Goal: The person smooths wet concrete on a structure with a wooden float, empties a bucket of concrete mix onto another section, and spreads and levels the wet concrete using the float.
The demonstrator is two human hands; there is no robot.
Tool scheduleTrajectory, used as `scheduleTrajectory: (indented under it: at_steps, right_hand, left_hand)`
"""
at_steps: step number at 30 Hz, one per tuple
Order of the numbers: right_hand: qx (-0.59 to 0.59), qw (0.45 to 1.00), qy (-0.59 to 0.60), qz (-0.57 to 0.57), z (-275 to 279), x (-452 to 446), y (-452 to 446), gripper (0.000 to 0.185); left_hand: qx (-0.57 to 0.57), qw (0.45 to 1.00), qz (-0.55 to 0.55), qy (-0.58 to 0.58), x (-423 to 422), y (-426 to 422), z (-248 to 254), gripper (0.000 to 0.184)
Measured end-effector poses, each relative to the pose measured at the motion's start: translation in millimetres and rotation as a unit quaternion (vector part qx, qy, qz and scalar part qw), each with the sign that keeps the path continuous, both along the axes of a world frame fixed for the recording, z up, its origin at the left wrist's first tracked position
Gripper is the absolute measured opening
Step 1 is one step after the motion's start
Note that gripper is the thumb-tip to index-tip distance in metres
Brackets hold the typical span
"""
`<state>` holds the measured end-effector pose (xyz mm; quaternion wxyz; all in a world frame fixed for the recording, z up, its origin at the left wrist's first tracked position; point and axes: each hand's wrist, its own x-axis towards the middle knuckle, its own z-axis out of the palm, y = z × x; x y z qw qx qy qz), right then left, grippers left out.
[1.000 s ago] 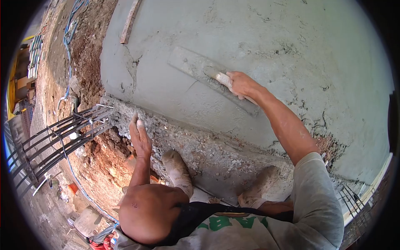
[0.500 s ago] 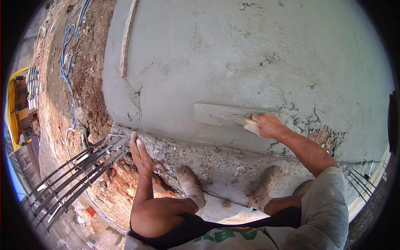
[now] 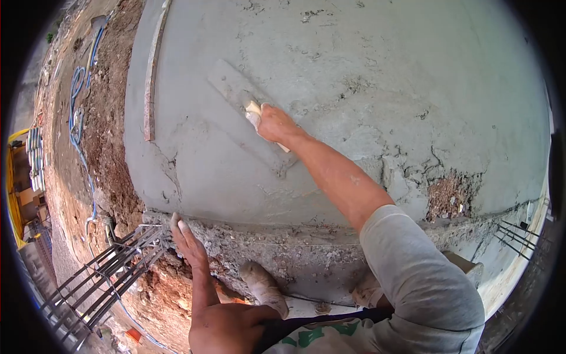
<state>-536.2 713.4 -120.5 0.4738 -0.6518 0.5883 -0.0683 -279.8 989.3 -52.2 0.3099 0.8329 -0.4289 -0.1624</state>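
Note:
My right hand (image 3: 277, 125) is wrapped round the pale handle of a long rectangular finishing trowel (image 3: 231, 85). The trowel's blade lies on the smooth grey wet concrete (image 3: 365, 53), slanting from upper left to lower right. Below the slab's front edge, my left hand (image 3: 190, 243) has its fingers stretched out and holds nothing. It rests by the rough concrete ledge (image 3: 306, 253), close to the ends of the steel bars; whether it presses on the ledge I cannot tell.
A narrow straight strip (image 3: 154, 76) lies on the concrete at left. Tied rebar (image 3: 106, 280) juts out at lower left, with more bars (image 3: 516, 239) at right. A rough, broken patch (image 3: 451, 194) interrupts the surface. Blue hose (image 3: 76, 127) runs over the soil.
My right hand has carried the trowel up and left across the concrete, turning the blade from nearly level to a steep slant. The left hand stays by the ledge; the camera view has shifted.

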Motion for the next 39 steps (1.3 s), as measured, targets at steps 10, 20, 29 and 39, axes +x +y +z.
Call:
scheduleTrajectory:
  at_steps: [10, 20, 29, 39]
  right_hand:
    - [-0.012, 0.870, -0.129, -0.477, -30.5, -305.8, 68.6, 0.014]
    - [0.026, 0.908, -0.187, -0.374, 1.3, -66.3, 129.3, 0.020]
    - [-0.030, 0.981, -0.118, -0.149, -18.0, 221.8, 128.0, 0.051]
    - [-0.013, 0.963, -0.010, -0.271, -19.5, 72.0, 162.0, 0.047]
  left_hand:
    - [-0.023, 0.993, -0.082, 0.084, -29.9, -37.8, -29.3, 0.051]
    - [-0.028, 0.995, -0.027, 0.090, 1.6, 18.3, -26.9, 0.051]
    - [-0.093, 0.991, 0.034, 0.089, 31.3, 44.2, 4.3, 0.051]
    - [-0.068, 0.991, 0.022, 0.115, 34.2, 45.4, -18.3, 0.052]
